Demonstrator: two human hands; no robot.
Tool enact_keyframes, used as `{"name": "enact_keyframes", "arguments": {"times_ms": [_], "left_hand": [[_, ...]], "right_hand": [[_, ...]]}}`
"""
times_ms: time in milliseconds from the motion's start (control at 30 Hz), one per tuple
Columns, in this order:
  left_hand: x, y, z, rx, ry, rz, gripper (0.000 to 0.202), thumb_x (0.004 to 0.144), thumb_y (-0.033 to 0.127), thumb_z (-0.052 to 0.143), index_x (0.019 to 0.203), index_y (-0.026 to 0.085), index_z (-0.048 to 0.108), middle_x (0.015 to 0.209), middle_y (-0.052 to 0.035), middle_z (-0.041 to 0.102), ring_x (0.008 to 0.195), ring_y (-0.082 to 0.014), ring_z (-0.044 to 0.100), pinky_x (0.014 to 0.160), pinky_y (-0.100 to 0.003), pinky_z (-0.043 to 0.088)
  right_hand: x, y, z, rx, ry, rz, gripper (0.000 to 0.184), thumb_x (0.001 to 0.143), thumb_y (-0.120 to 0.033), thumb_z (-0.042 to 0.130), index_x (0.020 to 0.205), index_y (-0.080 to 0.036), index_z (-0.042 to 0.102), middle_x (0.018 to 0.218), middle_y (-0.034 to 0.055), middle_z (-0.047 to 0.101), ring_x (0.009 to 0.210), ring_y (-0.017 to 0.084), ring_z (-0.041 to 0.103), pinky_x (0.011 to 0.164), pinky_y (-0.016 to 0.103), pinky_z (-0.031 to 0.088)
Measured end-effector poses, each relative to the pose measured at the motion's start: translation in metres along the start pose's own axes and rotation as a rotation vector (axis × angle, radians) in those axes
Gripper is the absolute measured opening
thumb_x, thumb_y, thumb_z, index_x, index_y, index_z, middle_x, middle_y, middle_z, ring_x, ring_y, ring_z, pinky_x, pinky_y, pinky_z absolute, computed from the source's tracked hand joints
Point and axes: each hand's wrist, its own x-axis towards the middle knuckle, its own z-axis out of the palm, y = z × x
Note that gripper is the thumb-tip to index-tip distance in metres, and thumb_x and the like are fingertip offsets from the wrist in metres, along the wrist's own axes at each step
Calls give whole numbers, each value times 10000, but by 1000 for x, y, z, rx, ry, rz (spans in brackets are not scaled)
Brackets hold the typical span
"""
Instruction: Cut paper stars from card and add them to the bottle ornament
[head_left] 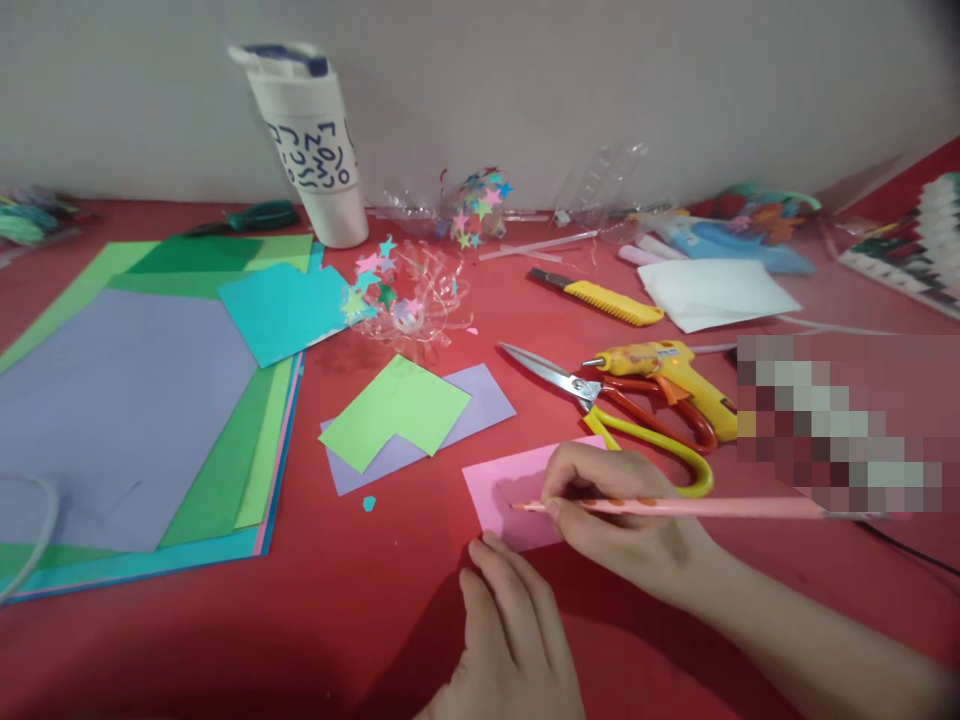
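A pink pencil (697, 507) is gripped in my right hand (630, 520), its tip touching a pink sheet of paper (491, 483) near a faint line. My left hand (517, 630) lies with fingers stretched out, the fingertips at the paper's lower edge. Just beyond the right hand rest scissors (551, 370) with one red and one yellow handle. Left of the pink sheet, a notched light green piece of paper (401, 405) overlaps a purple piece of paper (484, 400). A small teal scrap (369, 503) sits below them.
Stacked coloured sheets (135, 400) cover the left side, with a white tumbler (322, 160) behind. A yellow glue gun (675, 375) touches the scissors. Farther back are a yellow utility knife (607, 298), a white packet (720, 292) and clear strands with paper stars (405, 300). A pixelated patch hides the right side.
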Motion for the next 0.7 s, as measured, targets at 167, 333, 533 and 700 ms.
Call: {"name": "enact_keyframes", "arguments": {"times_ms": [167, 333, 533, 700], "left_hand": [[0, 0, 0, 12, -3, 6, 380, 713, 18, 381, 822, 111, 733, 832, -90, 756, 735, -206, 687, 661, -302, 494], [-1, 2, 1, 20, 4, -3, 379, 716, 29, 382, 838, 110, 731, 833, -97, 752, 745, -214, 680, 677, -318, 489], [0, 3, 1, 21, 17, -27, 369, 718, 19, 378, 804, 101, 728, 826, -94, 754, 741, -213, 680, 678, -323, 482], [-1, 2, 2, 21, 30, -11, 398, 748, 7, 340, 810, 104, 721, 821, -86, 752, 731, -209, 681, 674, -327, 466]], "right_hand": [[-2, 1, 0, 2, -16, 0, 147, 726, -122, 459, 618, -219, 434, 529, -54, 478, 468, 102, 417, 432, 207, 312], [-2, 0, -1, -9, -19, 3, 153, 719, -107, 461, 619, -218, 431, 534, -52, 490, 478, 105, 430, 442, 209, 316], [-1, 0, -1, -11, -11, -4, 147, 714, -120, 458, 608, -218, 428, 522, -51, 490, 470, 105, 434, 433, 205, 316], [-2, 0, -1, -42, 8, -15, 142, 706, -121, 455, 602, -215, 429, 513, -53, 497, 462, 101, 439, 429, 198, 317]]}}
